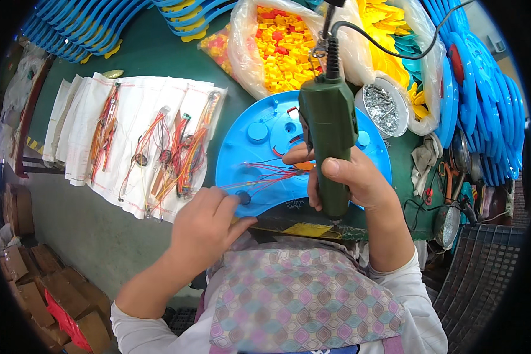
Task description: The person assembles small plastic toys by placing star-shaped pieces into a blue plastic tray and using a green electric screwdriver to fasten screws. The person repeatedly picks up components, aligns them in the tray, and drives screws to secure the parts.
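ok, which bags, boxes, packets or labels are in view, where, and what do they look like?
Clear plastic bag of yellow and red plastic pieces: top centre, open, bulging.
Clear plastic bag of yellow and teal flower shapes: top right, open.
Flat clear packets of orange and red wire sets: overlapping row, left of blue disc.
Brown cardboard boxes: floor, lower left.

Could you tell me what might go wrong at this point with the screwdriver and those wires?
The thin red wires fan across the blue plastic panel near the green electric screwdriver in the right hand, so its tip may snag one. The left hand pinches a small dark part; fingers lie close to the tool.
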Demonstrator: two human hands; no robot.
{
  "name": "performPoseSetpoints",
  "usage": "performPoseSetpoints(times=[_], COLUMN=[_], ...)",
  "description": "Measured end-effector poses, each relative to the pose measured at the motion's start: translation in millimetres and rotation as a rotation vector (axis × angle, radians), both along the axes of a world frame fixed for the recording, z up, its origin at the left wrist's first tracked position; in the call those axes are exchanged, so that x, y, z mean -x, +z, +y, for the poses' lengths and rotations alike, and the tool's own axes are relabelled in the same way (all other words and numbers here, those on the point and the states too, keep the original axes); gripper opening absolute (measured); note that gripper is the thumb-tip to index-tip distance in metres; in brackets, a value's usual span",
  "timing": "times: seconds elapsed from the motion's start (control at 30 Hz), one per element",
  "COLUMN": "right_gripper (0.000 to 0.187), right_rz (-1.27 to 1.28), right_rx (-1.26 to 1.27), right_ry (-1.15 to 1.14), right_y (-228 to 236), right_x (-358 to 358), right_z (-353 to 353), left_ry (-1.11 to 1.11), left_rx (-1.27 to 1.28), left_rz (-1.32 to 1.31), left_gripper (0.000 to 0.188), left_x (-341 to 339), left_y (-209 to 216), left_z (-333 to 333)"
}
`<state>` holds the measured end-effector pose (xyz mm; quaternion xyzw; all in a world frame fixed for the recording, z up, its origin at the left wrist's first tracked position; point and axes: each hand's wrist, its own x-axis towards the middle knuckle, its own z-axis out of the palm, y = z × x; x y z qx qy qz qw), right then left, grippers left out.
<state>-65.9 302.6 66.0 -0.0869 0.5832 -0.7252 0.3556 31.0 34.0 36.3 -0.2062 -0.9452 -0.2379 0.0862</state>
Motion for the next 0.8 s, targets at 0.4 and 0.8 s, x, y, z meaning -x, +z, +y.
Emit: performPoseSetpoints(times=[0.4,0.8], right_gripper=[0.07,0.085], right_rz=[0.015,-0.025], right_rx=[-0.03,0.27], right_ry=[-0.097,-0.187], right_y=[1,-12], right_x=[-6,-4], right_z=[21,61], left_ry=[-0.008,-0.162], left_rx=[0.194,-0.45], left_rz=[0.061,-0.121], left_gripper=[0.016,0.016], left_x=[26,113], left_y=[-11,24], left_z=[28,98])
